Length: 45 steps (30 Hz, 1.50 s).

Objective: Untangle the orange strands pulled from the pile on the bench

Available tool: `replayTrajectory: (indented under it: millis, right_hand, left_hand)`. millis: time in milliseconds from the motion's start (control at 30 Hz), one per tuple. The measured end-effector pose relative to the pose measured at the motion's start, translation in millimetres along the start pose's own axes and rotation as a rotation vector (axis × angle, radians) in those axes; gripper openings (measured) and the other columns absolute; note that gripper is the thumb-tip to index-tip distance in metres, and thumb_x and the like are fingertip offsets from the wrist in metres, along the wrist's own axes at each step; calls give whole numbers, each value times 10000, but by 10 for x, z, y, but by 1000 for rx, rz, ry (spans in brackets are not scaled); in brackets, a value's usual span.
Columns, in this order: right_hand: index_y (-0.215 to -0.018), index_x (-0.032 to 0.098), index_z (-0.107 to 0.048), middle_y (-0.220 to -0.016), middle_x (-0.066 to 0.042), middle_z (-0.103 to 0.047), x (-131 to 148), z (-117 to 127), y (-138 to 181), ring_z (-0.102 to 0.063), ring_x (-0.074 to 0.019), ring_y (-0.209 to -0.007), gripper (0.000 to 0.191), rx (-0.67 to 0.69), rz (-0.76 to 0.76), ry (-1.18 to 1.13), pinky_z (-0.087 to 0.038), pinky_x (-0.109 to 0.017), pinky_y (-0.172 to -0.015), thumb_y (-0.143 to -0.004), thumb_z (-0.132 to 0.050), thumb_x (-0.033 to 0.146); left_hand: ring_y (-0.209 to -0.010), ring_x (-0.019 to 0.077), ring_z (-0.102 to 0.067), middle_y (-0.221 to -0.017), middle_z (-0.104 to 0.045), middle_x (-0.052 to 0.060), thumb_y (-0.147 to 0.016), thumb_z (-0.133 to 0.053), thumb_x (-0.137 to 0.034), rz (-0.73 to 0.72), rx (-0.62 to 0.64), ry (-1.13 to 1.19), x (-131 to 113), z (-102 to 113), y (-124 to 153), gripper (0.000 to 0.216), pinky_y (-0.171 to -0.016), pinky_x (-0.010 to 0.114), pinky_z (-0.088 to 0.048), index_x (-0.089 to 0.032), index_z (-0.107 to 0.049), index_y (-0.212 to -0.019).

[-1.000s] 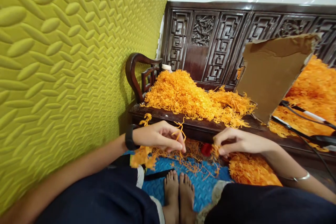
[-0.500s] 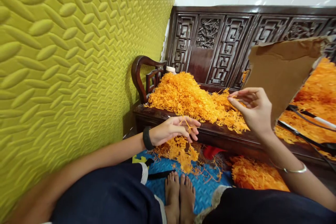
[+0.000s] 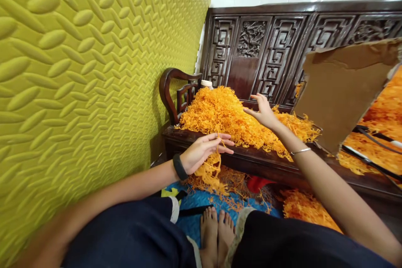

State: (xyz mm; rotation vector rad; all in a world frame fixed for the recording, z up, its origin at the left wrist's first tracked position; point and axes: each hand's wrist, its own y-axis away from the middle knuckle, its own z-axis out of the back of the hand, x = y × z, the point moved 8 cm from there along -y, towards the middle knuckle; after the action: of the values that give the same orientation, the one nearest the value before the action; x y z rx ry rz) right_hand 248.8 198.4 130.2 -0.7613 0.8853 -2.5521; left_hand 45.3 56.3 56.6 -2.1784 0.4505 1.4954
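Observation:
My left hand [image 3: 207, 149] is in front of the bench's edge, with a thin orange curly strand [image 3: 219, 157] held at its thumb and forefinger and dangling below. The other fingers of that hand stretch forward. Over the heap of loose orange curly pieces [image 3: 216, 111] on the dark wooden bench, my right hand [image 3: 263, 111] hovers with thumb and fingers apart and nothing seen in it. Whether its fingertips touch the heap I cannot tell. Beneath my left hand hangs or lies a tangled orange bunch [image 3: 213, 180], partly hidden by the hand.
A cardboard sheet [image 3: 348, 88] stands on the bench at right, with more orange pieces [image 3: 383, 113] and dark rods [image 3: 367, 161] behind it. A white-lidded container [image 3: 206, 84] sits by the armrest [image 3: 166, 92]. More orange pieces [image 3: 307, 209] lie below. A yellow textured wall [image 3: 78, 92] borders the left.
My right hand has moved left from beside the cardboard to above the heap, and its pinched fingers have spread. My left hand has stayed nearly in place with the strand.

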Motion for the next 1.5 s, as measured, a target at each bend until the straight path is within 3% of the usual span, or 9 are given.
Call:
replayTrajectory:
  millis: [267,400,500,600,700,800,967,1133,1500]
  right_hand:
    - [-908,200,-554,-924,-46,-624,1238,557,682,-619,-161,-843,113,-139,95,-588,-492,-323,-790,-814,-552,263]
    - [-752,189,-571,-689,1,-603,1737,448,1154,-560,-103,-620,145,148,210,-482,-454,-236,-608,-861,-521,269]
    - [-659,171,-556,-611,9,-567,1698,230,1341,-504,-85,-556,259,339,244,-342,-411,-218,-557,-866,-526,324]
    - [-846,167,-553,-723,-4,-584,1526,47,1381,-531,-98,-632,241,427,214,-321,-428,-216,-583,-814,-595,402]
    - [-1020,163,-500,-697,23,-522,1472,-159,1456,-479,-91,-577,422,562,266,-264,-401,-213,-531,-749,-659,445]
    - [-878,168,-523,-614,41,-468,1467,-279,1526,-423,-79,-521,243,628,293,-265,-366,-214,-508,-816,-596,391]
    - [-700,187,-483,-588,36,-458,1513,-105,1447,-411,-81,-519,242,392,283,-359,-366,-219,-508,-824,-587,368]
    - [-713,192,-501,-606,24,-493,1584,5,1399,-449,-88,-538,237,290,245,-405,-396,-219,-521,-799,-617,379]
    - [-619,186,-456,-526,30,-500,1318,22,1358,-412,-74,-464,341,182,47,-340,-325,-212,-444,-764,-647,429]
  left_hand:
    - [-919,172,-637,-1008,-680,67,-876,-507,-232,-15,-113,43,27,150,-28,243,-825,283,-399,-188,-600,-1096]
    - [-936,162,-617,-1039,-678,49,-850,-554,-242,-46,-75,47,-22,113,-4,294,-882,300,-372,-224,-613,-1138]
    - [-948,154,-600,-1085,-671,27,-830,-584,-249,-70,-83,28,-72,103,4,285,-912,315,-349,-260,-642,-1109]
    - [-948,146,-586,-1125,-661,20,-807,-611,-232,-83,-96,6,-78,97,-4,265,-931,319,-331,-263,-671,-1063]
    - [-951,151,-576,-1132,-659,33,-793,-620,-222,-71,-103,-4,-21,98,-22,246,-940,323,-322,-243,-688,-1029]
    - [-912,159,-584,-1077,-671,51,-801,-614,-261,-50,-84,-41,45,80,-30,261,-944,339,-323,-218,-675,-1051]
    - [-922,189,-573,-955,-647,66,-770,-628,-440,37,-13,-74,148,-39,-12,441,-887,352,-363,-178,-586,-1121]
    - [-771,129,-568,-845,-577,-6,-533,-811,-121,88,181,-59,213,-259,8,446,-771,299,-420,-167,-546,-888]
    - [-586,84,-537,-674,-607,-15,-654,-713,-210,248,55,-141,280,-110,37,169,-626,250,-397,-131,-626,-775]
